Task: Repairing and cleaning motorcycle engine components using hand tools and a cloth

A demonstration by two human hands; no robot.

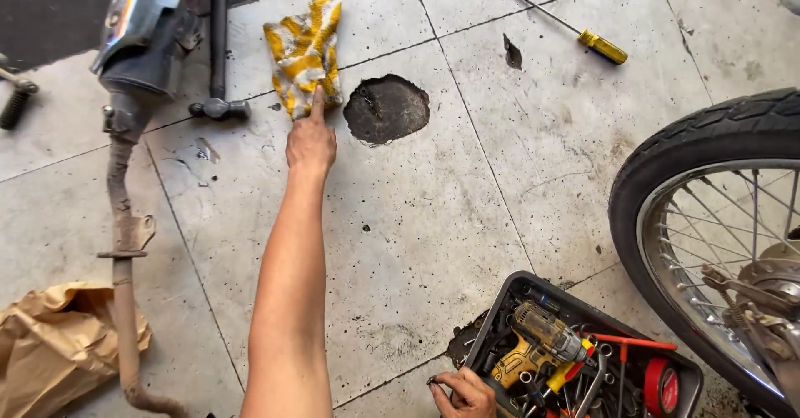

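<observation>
Nearest the lens, the right hand (463, 391) rests curled on the rim of a black plastic tool tray (500, 318); whether it grips anything cannot be told. Inside the tray lie a yellow cordless driver (533, 345), wrenches and a red tape roll (662, 387). Pale, stained concrete slabs form the floor (433, 218), broken by a dark round patch (386, 108). Stretched forward, the left hand (311, 141) holds nothing and touches with its fingertips a crumpled yellow-and-white striped rag (306, 50), whose long axis runs away from the person, tilted slightly right. A rusty exhaust pipe (123, 243) lies at left, a spoked wheel (708, 235) at right, and a yellow-handled screwdriver (583, 36) farther off.
</observation>
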